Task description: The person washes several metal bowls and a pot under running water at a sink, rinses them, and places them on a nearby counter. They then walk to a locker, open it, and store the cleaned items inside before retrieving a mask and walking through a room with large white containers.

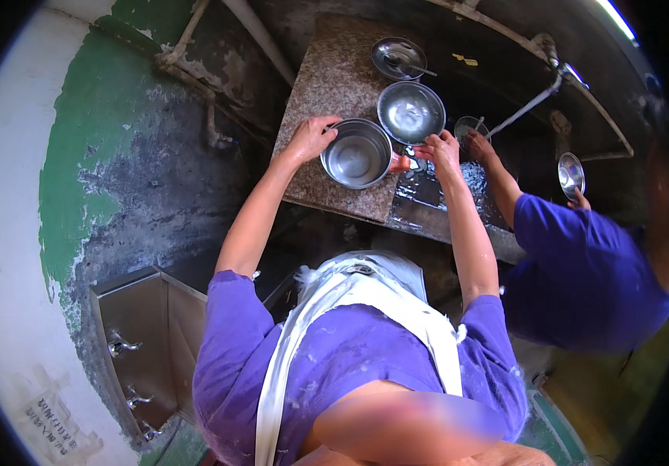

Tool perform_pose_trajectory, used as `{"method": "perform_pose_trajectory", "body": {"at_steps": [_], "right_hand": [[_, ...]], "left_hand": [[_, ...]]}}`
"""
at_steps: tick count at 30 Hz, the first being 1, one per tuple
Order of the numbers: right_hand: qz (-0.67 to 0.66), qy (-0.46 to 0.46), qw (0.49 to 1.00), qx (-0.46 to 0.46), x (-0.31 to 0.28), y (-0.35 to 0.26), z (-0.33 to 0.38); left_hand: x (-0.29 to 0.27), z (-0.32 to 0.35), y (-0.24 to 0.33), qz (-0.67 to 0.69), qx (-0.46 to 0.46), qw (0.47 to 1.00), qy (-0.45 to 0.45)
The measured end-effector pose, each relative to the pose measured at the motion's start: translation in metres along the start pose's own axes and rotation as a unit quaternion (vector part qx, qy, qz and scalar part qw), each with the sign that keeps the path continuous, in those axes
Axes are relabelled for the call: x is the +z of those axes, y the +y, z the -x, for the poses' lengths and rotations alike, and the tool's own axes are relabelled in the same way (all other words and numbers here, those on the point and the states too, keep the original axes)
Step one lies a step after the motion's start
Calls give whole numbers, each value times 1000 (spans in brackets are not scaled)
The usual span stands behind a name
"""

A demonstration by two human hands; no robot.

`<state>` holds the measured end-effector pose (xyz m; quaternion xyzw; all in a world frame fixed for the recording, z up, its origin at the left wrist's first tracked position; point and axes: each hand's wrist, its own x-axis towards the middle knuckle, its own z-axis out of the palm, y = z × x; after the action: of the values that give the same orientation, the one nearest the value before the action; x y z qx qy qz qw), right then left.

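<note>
My left hand (311, 140) is closed on the left rim of a round metal pot (356, 155) with a reddish-brown handle (400, 162). The pot looks empty and rests at the front of a speckled stone counter (327, 81). Just behind it, a shiny metal bowl (410, 113) sits near the counter's right side. The fingers of my right hand (438, 152) pinch the bowl's lower right rim, close to the pot handle. Farther back stands another metal bowl (398, 57) with a long-handled utensil (414, 68) in it.
To my right, a co-worker in a purple shirt (583, 272) reaches one hand (478, 145) toward a wet basin area (470, 180) and holds a small metal bowl (570, 175) in the other. Pipes (505, 31) run along the wall. A metal sink with taps (144, 342) stands at left.
</note>
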<state>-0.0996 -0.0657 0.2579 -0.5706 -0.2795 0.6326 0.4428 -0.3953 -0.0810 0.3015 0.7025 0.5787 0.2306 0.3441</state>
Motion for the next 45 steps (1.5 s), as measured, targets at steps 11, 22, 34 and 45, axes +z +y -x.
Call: {"method": "perform_pose_trajectory", "body": {"at_steps": [11, 22, 34, 45], "right_hand": [[56, -163, 981, 92, 94, 11, -87], [314, -102, 942, -69, 71, 0, -86], [287, -125, 942, -121, 80, 6, -106], [306, -43, 946, -99, 23, -20, -35]], "left_hand": [[-14, 25, 9, 71, -122, 984, -111], [6, -67, -43, 136, -359, 923, -19], [-22, -110, -39, -27, -415, 907, -69], [39, -144, -11, -572, 30, 820, 2]]}}
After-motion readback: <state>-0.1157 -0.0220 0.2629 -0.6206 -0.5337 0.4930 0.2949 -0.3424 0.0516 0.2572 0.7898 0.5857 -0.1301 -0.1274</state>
